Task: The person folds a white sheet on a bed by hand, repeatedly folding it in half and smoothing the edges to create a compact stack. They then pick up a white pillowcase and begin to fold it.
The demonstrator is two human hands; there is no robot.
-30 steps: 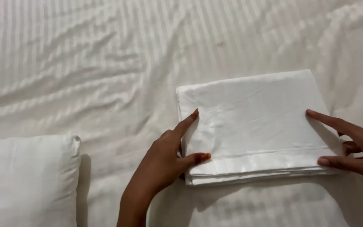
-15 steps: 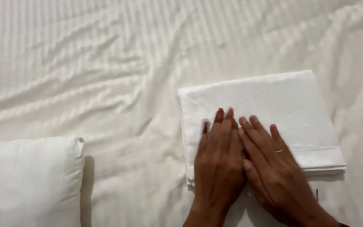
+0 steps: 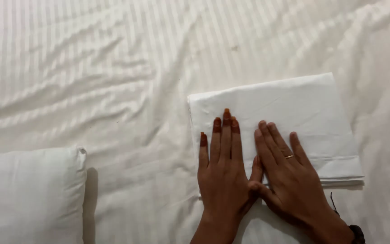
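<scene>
Folded white cotton sheet (image 3: 290,113), flat rectangle on striped white bedspread (image 3: 113,68) right of white pillow (image 3: 28,194); left hand (image 3: 224,176) and right hand (image 3: 292,180) spread flat upon it; likely light, limp, best lifted by stacked edges.

The whole view is filled by a bed (image 3: 113,68), which is covered with a white sheet (image 3: 258,40) woven in fine stripes. The sheet is rumpled, with long creases running across the far left and down the right side. A white pillow (image 3: 28,194) is laid on the sheet at the near left corner, and its right edge is marked by a narrow shadow. A folded white cloth (image 3: 290,104), a flat rectangle of several layers, is laid on the sheet right of centre, well apart from the pillow.
</scene>
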